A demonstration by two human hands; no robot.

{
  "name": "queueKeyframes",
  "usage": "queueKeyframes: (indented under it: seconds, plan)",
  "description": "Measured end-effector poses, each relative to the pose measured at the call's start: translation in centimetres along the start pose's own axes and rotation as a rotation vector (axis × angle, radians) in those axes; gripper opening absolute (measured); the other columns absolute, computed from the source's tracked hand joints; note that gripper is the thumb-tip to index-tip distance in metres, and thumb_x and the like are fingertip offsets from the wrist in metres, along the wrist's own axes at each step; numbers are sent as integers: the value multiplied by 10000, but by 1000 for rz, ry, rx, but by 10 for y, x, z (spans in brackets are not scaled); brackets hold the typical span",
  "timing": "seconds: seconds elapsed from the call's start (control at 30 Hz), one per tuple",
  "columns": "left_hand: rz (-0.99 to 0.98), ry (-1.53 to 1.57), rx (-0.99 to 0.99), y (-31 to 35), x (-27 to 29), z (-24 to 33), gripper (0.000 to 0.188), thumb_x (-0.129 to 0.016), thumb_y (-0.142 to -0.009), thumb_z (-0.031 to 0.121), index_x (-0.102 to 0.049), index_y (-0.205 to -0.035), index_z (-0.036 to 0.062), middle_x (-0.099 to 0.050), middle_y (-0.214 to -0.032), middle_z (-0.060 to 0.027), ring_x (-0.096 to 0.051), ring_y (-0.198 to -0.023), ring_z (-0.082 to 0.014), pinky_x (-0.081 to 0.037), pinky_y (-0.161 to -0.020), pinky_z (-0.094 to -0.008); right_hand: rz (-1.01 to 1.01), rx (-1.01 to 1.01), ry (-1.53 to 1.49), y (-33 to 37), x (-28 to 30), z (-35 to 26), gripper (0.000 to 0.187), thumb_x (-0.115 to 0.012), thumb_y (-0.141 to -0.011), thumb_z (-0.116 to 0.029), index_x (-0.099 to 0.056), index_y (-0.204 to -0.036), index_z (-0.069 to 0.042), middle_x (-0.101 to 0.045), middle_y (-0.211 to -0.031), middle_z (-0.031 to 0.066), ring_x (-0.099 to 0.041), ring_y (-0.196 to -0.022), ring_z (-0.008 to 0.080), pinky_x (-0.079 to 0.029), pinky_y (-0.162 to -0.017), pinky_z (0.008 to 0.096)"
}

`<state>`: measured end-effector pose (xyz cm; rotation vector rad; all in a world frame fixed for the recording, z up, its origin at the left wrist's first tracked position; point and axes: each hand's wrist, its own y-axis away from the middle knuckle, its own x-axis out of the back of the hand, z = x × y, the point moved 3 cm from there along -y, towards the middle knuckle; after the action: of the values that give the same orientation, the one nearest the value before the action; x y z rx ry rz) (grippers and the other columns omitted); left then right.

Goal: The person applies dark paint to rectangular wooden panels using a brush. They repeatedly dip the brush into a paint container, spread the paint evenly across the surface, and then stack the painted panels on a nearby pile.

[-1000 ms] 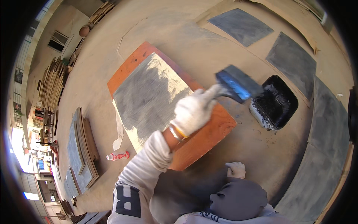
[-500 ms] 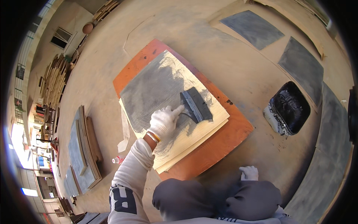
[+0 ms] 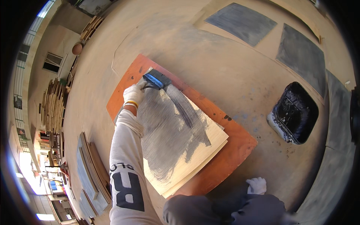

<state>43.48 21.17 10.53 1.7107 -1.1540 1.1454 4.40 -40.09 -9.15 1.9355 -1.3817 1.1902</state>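
My left hand [image 3: 134, 93], in a white knitted glove, grips a wide flat paintbrush [image 3: 157, 80] with dark bristles. The bristles press on the far corner of a pale wooden board [image 3: 212, 139], mostly covered in streaky dark grey paint, with bare wood along its right and near sides. Under it lie at least one more pale board and a larger orange-red panel [image 3: 232, 150] with dark spots. Beside my knee rests my right hand [image 3: 257, 186], also white-gloved, its fingers curled with nothing visible in them.
On the right stands a paint-smeared bucket [image 3: 294, 112] with a black inside. Dark-coated boards [image 3: 242, 23] lie on the floor at the far right and along the right side. At left are a stack of boards [image 3: 92, 168] and a pile of wood strips [image 3: 52, 107].
My left hand has carried the brush from the board's right side to its far corner. More of the surface is grey, with a fresh dark stroke. My right hand stays by my knee.
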Motion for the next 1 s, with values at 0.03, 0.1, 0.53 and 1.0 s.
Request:
queueKeyframes:
  seconds: [0.03,0.1,0.53,1.0]
  plan:
    - [-7,2,4,-4,0,-1,492,-625,-1009,245,-659,-1466,425,-779,-1232,-93,-747,-1129,-327,-588,-977,-433,-5,0,-1,0,0,0,329,-700,-620,-107,-765,-929,-200,-702,-844,22,-633,-761,284,-460,-656,457]
    - [-20,11,31,-11,-3,-11,488,-629,-1013,255,-656,-1469,424,-777,-1248,-85,-743,-1148,-323,-585,-993,-435,-6,4,-2,0,1,-1,331,-703,-615,-114,-763,-928,-199,-700,-838,26,-628,-754,285,-454,-647,456]
    - [91,150,-201,118,-12,36,523,-668,-999,230,-635,-1506,354,-728,-1128,-143,-734,-1002,-379,-602,-875,-510,-68,-28,4,0,-1,2,322,-726,-619,-144,-778,-934,-189,-676,-828,36,-613,-762,292,-453,-653,467]
    - [119,34,-266,205,16,118,462,-655,-987,246,-669,-1446,295,-729,-1006,-165,-743,-893,-370,-597,-760,-513,-41,-12,-8,7,-10,2,268,-744,-666,-148,-759,-929,-200,-674,-850,31,-630,-826,285,-472,-716,459]
